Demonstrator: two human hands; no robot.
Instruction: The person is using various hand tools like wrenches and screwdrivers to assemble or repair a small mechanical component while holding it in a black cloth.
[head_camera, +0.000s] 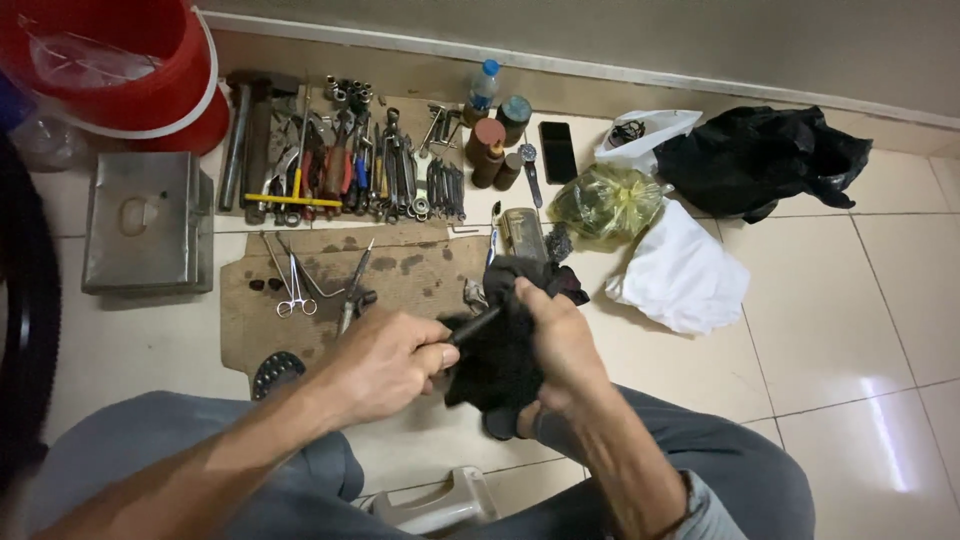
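The red bucket (150, 75) at upper left is cut off by the frame edge; a clear plastic bag lies inside it, and the rest of its interior is out of view. Below it, the closed grey metal box (148, 232) rests on the tiled floor (850, 330), contents concealed. The black bag (760, 155) at upper right lies crumpled, and nothing inside it can be seen. Beside it, the yellow-green translucent bag (605, 200) is knotted shut around a dark shape that cannot be identified. The small white bag (650, 130) shows a dark coiled item at its mouth. A stained cardboard sheet (400, 275) carries scissors and loose tools, with a row of wrenches and pliers (350, 175) behind it. A clear bottle with a blue cap (482, 90) and several brown cylindrical containers (488, 150) stand near a dark phone (557, 150). The right hand (560, 345) is closed tightly around a black rag (500, 360), which is held above the lap at frame centre. The left hand (385, 365) is closed around a slim dark tool (472, 326), probably a rod or handle, whose far end is buried in the rag. A white plastic object at the bottom edge is cut off.
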